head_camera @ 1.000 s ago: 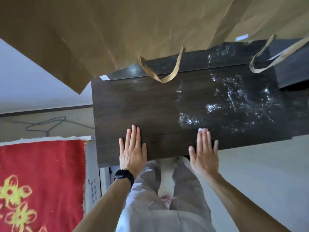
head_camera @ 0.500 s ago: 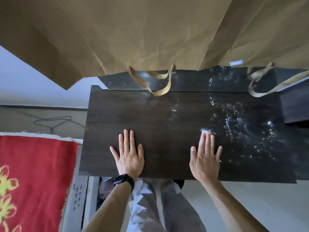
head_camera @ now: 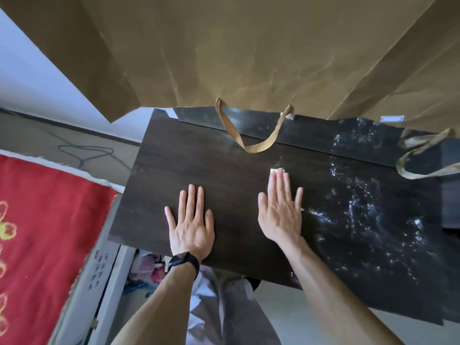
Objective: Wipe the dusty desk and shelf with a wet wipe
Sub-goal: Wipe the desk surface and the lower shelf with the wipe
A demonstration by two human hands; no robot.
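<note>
A dark wood-grain desk [head_camera: 189, 155] fills the middle of the view. Its right part glistens with wet streaks and droplets [head_camera: 361, 210]. My left hand [head_camera: 191, 225] lies flat on the desk, fingers spread, with nothing under it and a black watch on the wrist. My right hand [head_camera: 281, 210] presses flat on a white wet wipe [head_camera: 275, 171]; only the wipe's edge shows past my fingertips. A narrow, darker raised ledge [head_camera: 311, 131] runs along the back of the desk.
Large brown paper bags [head_camera: 236, 53] hang over the back of the desk, their ribbon handles [head_camera: 251, 143] drooping onto it. A red cloth with yellow patterns [head_camera: 37, 232] lies at the left. A dark block [head_camera: 450, 185] stands at the right edge. My legs show below the desk.
My right hand has slid the wipe forward, away from me and toward the bags. The view has shifted so the desk appears lower and tilted. My left hand stays flat.
</note>
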